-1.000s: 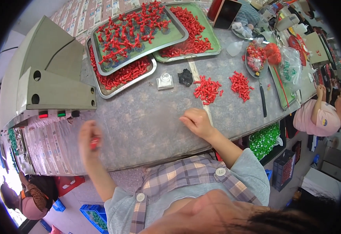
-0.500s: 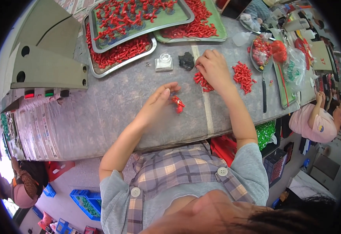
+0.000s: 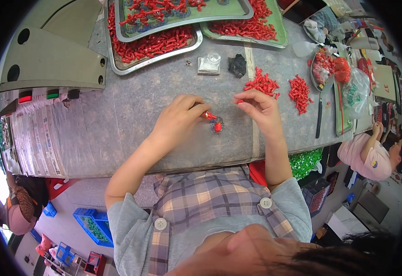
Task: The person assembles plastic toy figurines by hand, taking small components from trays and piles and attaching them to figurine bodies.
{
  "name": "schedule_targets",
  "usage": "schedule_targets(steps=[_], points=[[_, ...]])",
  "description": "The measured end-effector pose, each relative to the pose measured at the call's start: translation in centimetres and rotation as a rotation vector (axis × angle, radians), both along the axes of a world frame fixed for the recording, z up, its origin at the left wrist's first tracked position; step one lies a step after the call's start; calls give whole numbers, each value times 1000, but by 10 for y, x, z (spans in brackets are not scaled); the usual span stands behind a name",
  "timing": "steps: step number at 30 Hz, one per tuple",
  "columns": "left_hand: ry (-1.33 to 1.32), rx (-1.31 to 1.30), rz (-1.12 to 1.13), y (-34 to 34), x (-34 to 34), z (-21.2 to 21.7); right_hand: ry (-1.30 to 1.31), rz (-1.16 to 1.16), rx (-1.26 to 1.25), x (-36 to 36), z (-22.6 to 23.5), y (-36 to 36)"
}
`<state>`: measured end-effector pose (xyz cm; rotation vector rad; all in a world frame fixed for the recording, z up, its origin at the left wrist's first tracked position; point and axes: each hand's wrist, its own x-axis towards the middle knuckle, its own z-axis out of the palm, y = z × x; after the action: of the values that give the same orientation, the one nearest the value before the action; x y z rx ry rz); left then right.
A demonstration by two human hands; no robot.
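My left hand [image 3: 179, 115] is closed round a small shiny red plastic figure [image 3: 209, 115] with a clear bluish round base, held just above the grey table. To its right, my right hand [image 3: 264, 112] pinches a small red plastic piece [image 3: 240, 101] between thumb and forefinger. A gap separates that piece from the figure. Beyond my right hand lies a loose pile of small red pieces [image 3: 261, 83]. A second pile of red pieces [image 3: 301, 95] is farther right. The fingers partly hide the figure, so its exact shape cannot be made out.
At the back, a metal tray of red figures [image 3: 187, 19] overlaps a tray of red pieces [image 3: 150, 51] and a green tray [image 3: 281, 41]. A black lump [image 3: 237, 66] sits beside a small white block [image 3: 209, 65]. A grey machine [image 3: 49, 60] stands left; a black-handled tool [image 3: 319, 120] lies right.
My right hand has left the pile and come nearer with a red piece pinched. My left hand has turned palm-down and now grips the figure more closely. The whole view has shifted slightly.
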<state>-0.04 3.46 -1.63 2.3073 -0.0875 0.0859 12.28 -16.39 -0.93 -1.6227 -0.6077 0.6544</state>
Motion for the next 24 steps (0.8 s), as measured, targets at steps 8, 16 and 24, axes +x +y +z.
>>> schedule_targets(steps=[8,16,24], points=[[382,-658,180,4,2,-1,74,30,225,-7,9,15],[450,-1306,41,0,3,10,-29,151,214,-15,8,32],[438,-1237,24,2,1,9,-94,282,123,-9,13,33]])
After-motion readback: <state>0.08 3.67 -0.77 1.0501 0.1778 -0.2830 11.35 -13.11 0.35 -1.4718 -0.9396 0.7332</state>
